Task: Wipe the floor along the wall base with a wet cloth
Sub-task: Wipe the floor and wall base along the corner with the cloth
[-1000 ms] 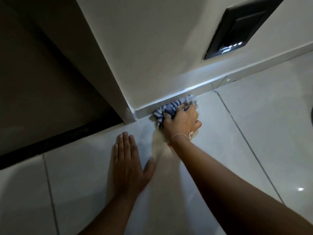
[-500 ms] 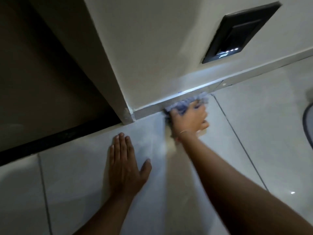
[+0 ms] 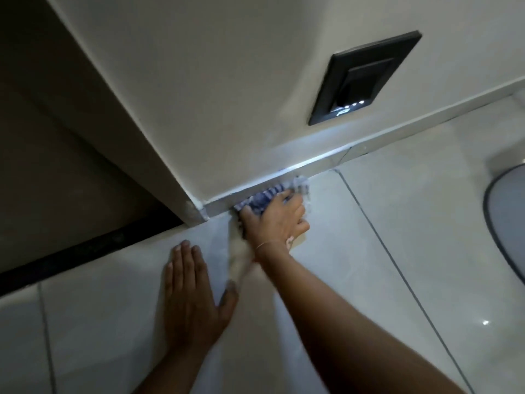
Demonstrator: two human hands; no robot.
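- Left hand (image 3: 189,291) is nearest the camera, palm flat and fingers spread on the floor (image 3: 355,251), holding nothing, just propping the person up. It's in pretty much the same spot it was a second ago.
- Just beyond it and a bit to the right, the right hand (image 3: 277,220) is clenched down on the cloth (image 3: 262,201) and pressing it into the seam where the floor meets the skirting (image 3: 326,160).
- What changed: half a second back that hand had slid out to the right along the wall base, and now it's back near the wall's outer corner (image 3: 196,214) — so I'd say it's scrubbing back and forth over one short stretch, not moving on yet. The rest of the wall base further right probably isn't done.
- The cloth itself is a bunched-up blue-and-white striped rag, mostly hidden under the fingers, with a crumpled pale end poking out past the fingertips against the skirting. Can't really tell from here how wet it is.
- Further off on the wall above the right hand there's a dark wall panel (image 3: 366,78) with small lit dots — nowhere near the wiping.
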